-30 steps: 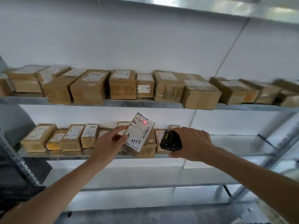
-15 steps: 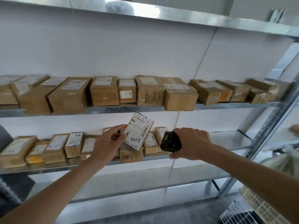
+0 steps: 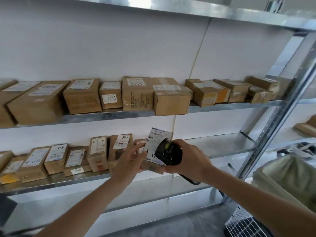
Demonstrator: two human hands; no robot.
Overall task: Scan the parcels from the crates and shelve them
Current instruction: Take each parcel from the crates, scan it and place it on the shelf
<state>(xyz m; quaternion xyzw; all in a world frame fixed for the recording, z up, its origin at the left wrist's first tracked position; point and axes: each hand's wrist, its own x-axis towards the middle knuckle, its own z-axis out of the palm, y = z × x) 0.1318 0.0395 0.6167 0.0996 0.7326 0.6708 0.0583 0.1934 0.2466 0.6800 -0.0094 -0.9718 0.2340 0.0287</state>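
The left hand [image 3: 127,161] grips a small labelled parcel [image 3: 156,146] by its left edge, fingers curled round it, holding it upright at the front of the lower shelf [image 3: 222,147]. Just to its right, the right hand [image 3: 191,159] is wrapped around a black scanner [image 3: 168,153], which overlaps the parcel's label.
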